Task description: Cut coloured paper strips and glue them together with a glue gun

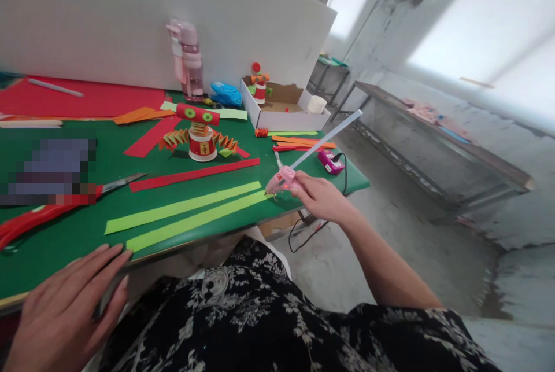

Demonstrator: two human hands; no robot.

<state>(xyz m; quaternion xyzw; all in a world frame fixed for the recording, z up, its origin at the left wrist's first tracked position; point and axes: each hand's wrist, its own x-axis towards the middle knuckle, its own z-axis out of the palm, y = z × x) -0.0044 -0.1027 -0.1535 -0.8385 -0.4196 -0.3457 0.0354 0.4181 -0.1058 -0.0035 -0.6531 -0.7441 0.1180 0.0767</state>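
In the head view, my right hand (321,195) is closed on a pink hot glue gun (285,179) with a long translucent glue stick (329,138) poking out of its back. The gun lies low at the table's right edge, by the far end of a light green paper strip (195,221). My left hand (73,297) has its fingers stretched out at the front edge, fingertips at the strip's near end. Alongside lies a second light green strip (182,208). Behind them are a red strip (195,175) and a paper-cup figure (203,143) with folded paper arms.
Red-handled scissors (52,210) lie at left beside a blurred-out patch. Farther back stand a pink bottle (189,62) and a white box (281,109) with another figure (260,91). A purple power socket (330,162) with a black cord sits at right, near orange and red strips (303,143).
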